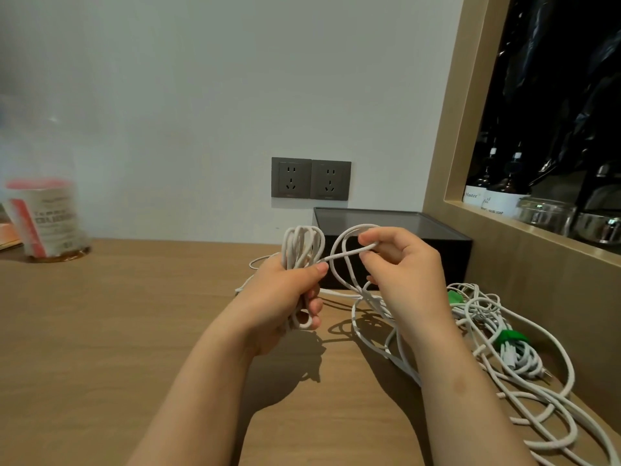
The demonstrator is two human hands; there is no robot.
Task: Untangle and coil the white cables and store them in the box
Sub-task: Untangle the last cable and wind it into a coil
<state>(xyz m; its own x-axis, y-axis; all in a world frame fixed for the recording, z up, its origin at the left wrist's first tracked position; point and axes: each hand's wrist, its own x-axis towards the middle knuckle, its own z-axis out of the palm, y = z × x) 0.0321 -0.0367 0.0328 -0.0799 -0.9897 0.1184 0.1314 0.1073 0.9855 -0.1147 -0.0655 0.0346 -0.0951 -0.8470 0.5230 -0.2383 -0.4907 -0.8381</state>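
My forearms reach forward, hands close together. My left hand (285, 297) is fisted round the coiled cable (301, 243); my right hand (405, 269) pinches a cable loop (349, 252) between thumb and forefinger.

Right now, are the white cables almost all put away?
Not yet. Done: several loops sit as a coil gripped in the left hand. In hand: the right hand pinches another loop beside that coil. Left: a big tangled pile lies on the table, and no cable shows in the box.
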